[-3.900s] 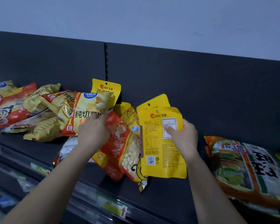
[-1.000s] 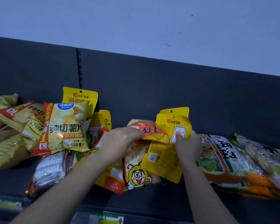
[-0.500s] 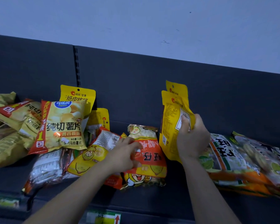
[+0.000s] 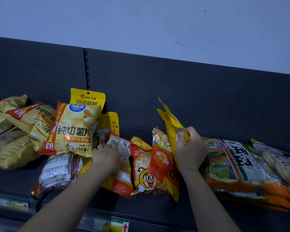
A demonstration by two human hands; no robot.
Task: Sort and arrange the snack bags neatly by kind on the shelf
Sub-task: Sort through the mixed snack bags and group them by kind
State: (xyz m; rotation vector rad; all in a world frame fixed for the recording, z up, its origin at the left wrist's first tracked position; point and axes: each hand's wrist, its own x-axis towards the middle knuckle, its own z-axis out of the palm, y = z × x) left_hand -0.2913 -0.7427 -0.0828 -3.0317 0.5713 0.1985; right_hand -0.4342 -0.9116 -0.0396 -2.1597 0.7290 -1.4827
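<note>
shelf: dark deck with a dark back panel behind it; snack bags lie mixed along it.
right grip: closed round the yellow pouches, thumb and fingers curled on their lower part.
yellow pouches: two, pressed together, held upright and edge-on above the shelf, tops tilted left; between the orange bags and the green-and-orange bags.
left grip: laid on the back-labelled orange bag, thumb on its white print panel; whether the fingers curl round the bag's edge cannot be told.
back-labelled orange bag: lying back-up at mid shelf, partly under the left grip.
bee bag: orange, cartoon bee at its lower end, lying just right of the back-labelled orange bag.
tilted orange bag: overlaps the bee bag's right side, just beside the yellow pouches.
potato chip bag: yellow with a red side band, propped face-out left of the left grip.
upright yellow pouch: behind the potato chip bag, leaning on the back panel.
second yellow pouch: behind the potato chip bag's right edge, partly hidden.
silver pack: lying below the potato chip bag, toward the shelf front.
chip bag pile: far left, yellow bags overlapped.
green-and-orange bags: large, lying flat at the right, just beside the right grip; blurred.
price label: green and white with a red arrow, on the front rail.
</note>
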